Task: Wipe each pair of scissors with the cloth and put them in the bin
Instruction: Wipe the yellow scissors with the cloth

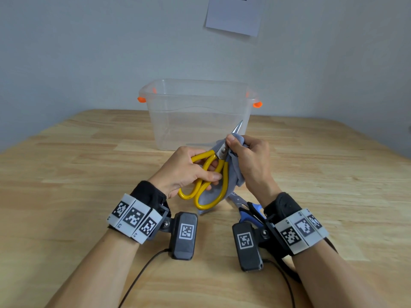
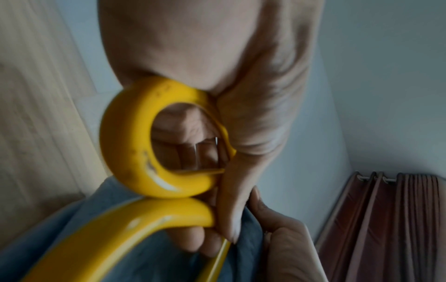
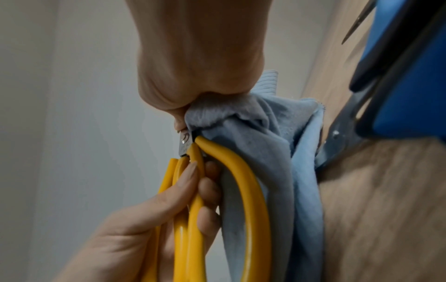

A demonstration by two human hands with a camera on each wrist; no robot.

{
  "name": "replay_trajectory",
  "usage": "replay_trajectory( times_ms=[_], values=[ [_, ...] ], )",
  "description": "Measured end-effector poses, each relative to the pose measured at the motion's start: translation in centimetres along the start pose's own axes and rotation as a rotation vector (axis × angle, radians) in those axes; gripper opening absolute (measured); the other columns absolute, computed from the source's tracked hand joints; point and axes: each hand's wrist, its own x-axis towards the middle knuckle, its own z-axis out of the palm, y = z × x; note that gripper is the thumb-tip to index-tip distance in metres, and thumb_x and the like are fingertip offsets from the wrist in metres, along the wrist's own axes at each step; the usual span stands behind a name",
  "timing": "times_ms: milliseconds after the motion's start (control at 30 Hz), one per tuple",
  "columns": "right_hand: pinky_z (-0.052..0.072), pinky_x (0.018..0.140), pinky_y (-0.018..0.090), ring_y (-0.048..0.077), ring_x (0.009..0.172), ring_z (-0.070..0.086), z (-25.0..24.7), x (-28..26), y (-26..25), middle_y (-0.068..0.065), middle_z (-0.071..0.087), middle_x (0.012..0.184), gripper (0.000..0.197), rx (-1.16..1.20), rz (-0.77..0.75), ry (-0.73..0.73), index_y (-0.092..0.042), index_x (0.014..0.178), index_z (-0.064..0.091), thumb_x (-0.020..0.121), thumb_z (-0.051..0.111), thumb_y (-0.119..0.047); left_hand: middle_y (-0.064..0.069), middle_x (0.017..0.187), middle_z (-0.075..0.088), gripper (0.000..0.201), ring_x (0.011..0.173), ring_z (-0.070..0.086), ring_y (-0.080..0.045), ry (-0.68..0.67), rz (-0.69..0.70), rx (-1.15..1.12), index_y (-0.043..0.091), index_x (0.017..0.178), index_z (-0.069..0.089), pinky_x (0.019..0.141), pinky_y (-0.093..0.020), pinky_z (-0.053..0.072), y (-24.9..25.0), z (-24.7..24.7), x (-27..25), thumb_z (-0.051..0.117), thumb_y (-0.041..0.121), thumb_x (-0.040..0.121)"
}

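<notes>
Wooden bench (image 1: 89, 174), clear plastic bin with orange clips (image 1: 198, 112) at the back. Left hand (image 1: 184, 172) fingers curled round the handles of the yellow-handled steel scissors (image 1: 213, 174), held above the bench, long axis running up-right, tip toward the bin. Right hand (image 1: 251, 161) pinches the blue-grey cloth (image 1: 233, 172) round the blades. Blue-handled scissors (image 1: 249, 210) lie flat under the right wrist.

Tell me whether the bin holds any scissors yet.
None visible: through the clear bin only bare plastic shows. The yellow scissors are in hand.

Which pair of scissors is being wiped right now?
The yellow-handled scissors, held up by the left hand while the right hand rubs the grey-blue cloth on them; the blue-handled scissors lie untouched.
</notes>
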Motion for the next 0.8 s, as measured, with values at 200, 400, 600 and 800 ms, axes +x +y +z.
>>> replay_trajectory(
  times_ms=[200,400,600,800],
  values=[
    [0.055,0.065,0.042,0.02,0.068,0.064,-0.1,0.1,0.0,0.019,0.068,0.071,0.029,0.017,0.006,0.013,-0.008,0.068,0.068,0.093,0.068,-0.021,-0.013,0.079,0.071,0.023,0.069,0.072,-0.026,0.006,0.005,0.0,-0.006,0.098,0.069,0.062,-0.037,0.062,-0.1,0.1,0.1,0.077,-0.009,0.076],
    [0.058,0.08,0.042,0.026,0.088,0.072,-1.0,0.7,0.1,0.013,0.074,0.091,0.012,0.197,0.111,-0.061,-0.009,0.092,0.071,0.095,0.065,-0.019,-0.016,0.077,0.07,0.016,0.069,0.071,-0.028,0.031,0.003,-0.027,0.0,0.089,0.069,0.06,-0.038,0.062,0.1,-0.1,0.0,0.077,-0.008,0.077],
    [0.048,0.074,0.02,0.007,0.078,0.059,-0.8,0.9,0.1,-0.003,0.06,0.083,0.031,0.208,0.154,-0.114,-0.006,0.093,0.058,0.106,0.042,-0.029,-0.012,0.074,0.069,0.017,0.065,0.071,-0.024,0.096,0.004,-0.052,-0.003,0.091,0.068,0.061,-0.035,0.062,0.1,-0.5,0.2,0.077,-0.008,0.077],
    [0.056,0.086,0.033,0.02,0.099,0.065,-1.1,0.8,0.4,0.005,0.061,0.104,0.033,0.131,0.174,-0.112,-0.017,0.123,0.047,0.096,0.064,-0.025,-0.009,0.072,0.07,0.019,0.066,0.072,-0.024,0.151,0.028,-0.08,-0.002,0.092,0.068,0.057,-0.032,0.06,0.1,-0.7,0.3,0.078,-0.005,0.077]
  ],
)
